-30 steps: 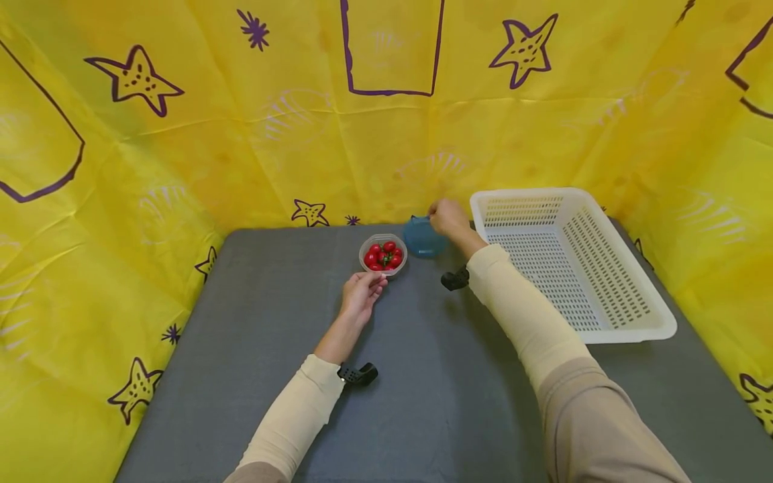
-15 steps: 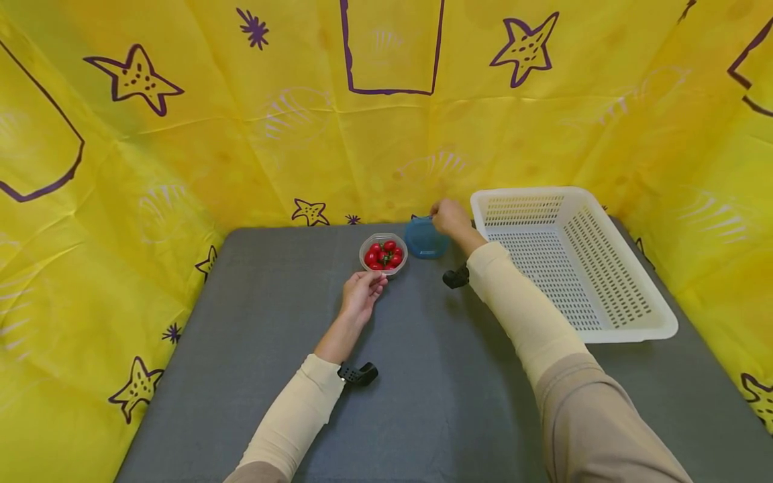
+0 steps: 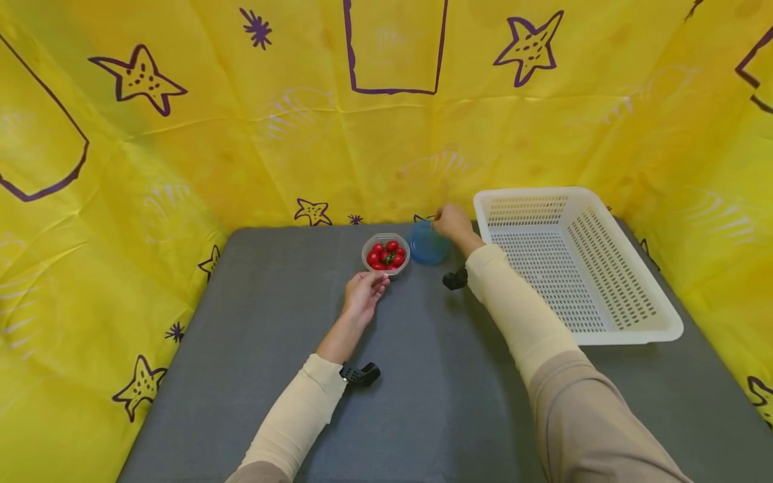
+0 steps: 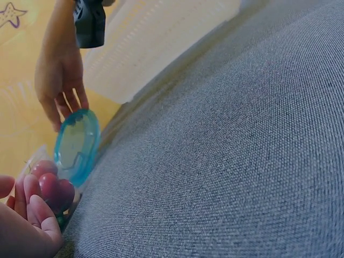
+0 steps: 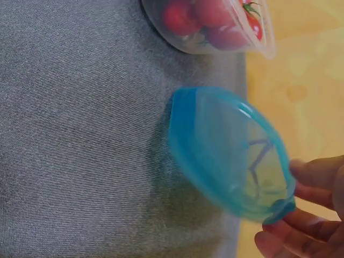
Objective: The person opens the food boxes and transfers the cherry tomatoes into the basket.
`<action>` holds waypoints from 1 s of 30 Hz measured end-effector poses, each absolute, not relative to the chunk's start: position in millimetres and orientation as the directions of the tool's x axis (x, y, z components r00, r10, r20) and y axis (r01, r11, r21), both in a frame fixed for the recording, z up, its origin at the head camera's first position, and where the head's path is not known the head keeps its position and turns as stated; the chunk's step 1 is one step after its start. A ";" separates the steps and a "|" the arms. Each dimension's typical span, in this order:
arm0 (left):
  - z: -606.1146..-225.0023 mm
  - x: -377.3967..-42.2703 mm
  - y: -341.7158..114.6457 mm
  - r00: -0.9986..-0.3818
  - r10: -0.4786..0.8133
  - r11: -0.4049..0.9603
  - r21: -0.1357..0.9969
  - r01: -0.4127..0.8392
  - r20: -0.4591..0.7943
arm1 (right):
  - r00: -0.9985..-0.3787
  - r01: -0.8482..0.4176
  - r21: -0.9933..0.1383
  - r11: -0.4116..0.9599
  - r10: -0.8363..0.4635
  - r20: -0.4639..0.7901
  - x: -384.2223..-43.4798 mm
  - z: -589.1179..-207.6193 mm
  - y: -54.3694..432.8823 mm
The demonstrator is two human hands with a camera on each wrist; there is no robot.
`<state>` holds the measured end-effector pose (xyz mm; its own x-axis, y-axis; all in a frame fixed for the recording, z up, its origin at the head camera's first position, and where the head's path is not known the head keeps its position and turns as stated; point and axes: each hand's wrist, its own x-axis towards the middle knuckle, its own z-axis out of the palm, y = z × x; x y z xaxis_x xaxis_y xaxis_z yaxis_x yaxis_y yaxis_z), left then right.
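A small clear plastic container [image 3: 365, 257] of red cherry tomatoes [image 3: 386, 255] stands at the back of the grey table. My left hand [image 3: 362, 294] reaches its near rim and pinches it between thumb and fingers, though the grip itself is partly hidden in the left wrist view. Just right of the container, my right hand [image 3: 453, 223] pinches a translucent blue lid [image 5: 220, 145] by its tabbed edge. The lid is tilted, apart from the container, with its lower edge close to the tabletop; whether it touches, I cannot tell.
A large white perforated plastic basket [image 3: 640, 322] stands to the right, beside my right forearm. Yellow cloth [image 3: 386, 154] with starfish drawings hangs behind and at both sides of the grey table [image 3: 278, 302].
My right hand has shifted slightly, and the blue lid in it has tilted and come a little toward me. My left hand keeps its place at the container.
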<state>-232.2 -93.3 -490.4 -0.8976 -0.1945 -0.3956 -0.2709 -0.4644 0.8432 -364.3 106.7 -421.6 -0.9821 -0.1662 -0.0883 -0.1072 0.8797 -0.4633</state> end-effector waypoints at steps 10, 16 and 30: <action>-491.7 -233.9 -93.2 -0.895 -0.185 -0.469 0.837 -0.281 -0.405 | -0.976 -0.124 -0.378 0.917 -0.181 -0.119 -366.3 -439.2 102.5; -492.3 -233.7 -93.1 -0.896 -0.190 -0.474 0.837 -0.273 -0.400 | -0.959 -0.165 -0.323 0.932 -0.229 -0.169 -364.3 -450.4 97.4; -492.1 -233.7 -92.5 -0.897 -0.191 -0.486 0.833 -0.266 -0.398 | -0.939 -0.252 -0.250 0.935 -0.299 -0.172 -360.8 -459.7 90.7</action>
